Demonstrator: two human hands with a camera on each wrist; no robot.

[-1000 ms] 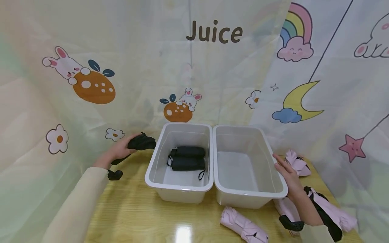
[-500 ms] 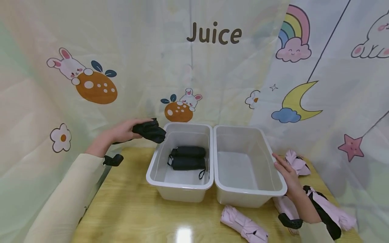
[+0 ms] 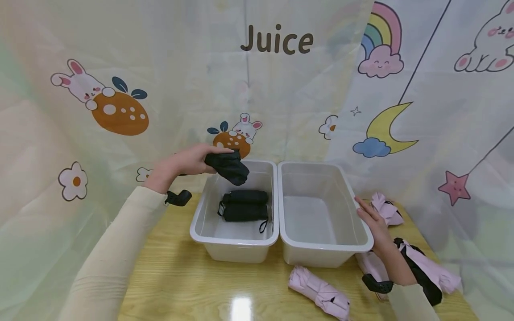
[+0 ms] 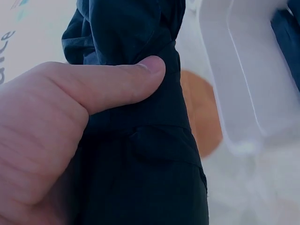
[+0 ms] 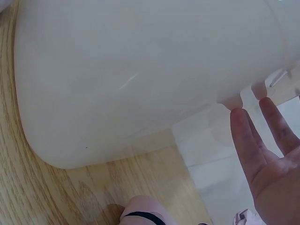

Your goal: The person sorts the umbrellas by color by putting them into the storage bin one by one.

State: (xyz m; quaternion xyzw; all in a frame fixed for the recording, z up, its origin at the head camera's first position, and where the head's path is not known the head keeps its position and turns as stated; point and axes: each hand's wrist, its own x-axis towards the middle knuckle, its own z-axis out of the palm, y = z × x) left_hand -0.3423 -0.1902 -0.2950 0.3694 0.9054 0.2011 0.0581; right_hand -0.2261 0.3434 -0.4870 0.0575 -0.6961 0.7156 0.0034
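Note:
My left hand (image 3: pixel 188 161) grips a folded black umbrella (image 3: pixel 230 167) over the back left of the left white bin (image 3: pixel 237 242). Its thumb lies across the dark folded fabric (image 4: pixel 140 154) in the left wrist view. Two black umbrellas (image 3: pixel 246 212) lie side by side inside that bin, one with a wrist loop. My right hand (image 3: pixel 379 229) rests with straight fingers against the outer right side of the right white bin (image 3: pixel 327 247), which has a bare floor. In the right wrist view, fingertips (image 5: pixel 238 117) touch this bin's wall.
A rolled pink umbrella (image 3: pixel 319 292) lies on the wooden table (image 3: pixel 180 276) in front of the right bin. More pink bundles (image 3: pixel 435 269) lie at the right, around my right forearm. A printed cloth (image 3: pixel 180 89) hangs close behind the bins.
My left hand has lifted the black umbrella and carried it rightward, from beside the left bin to above it. The right hand keeps its place on the right bin.

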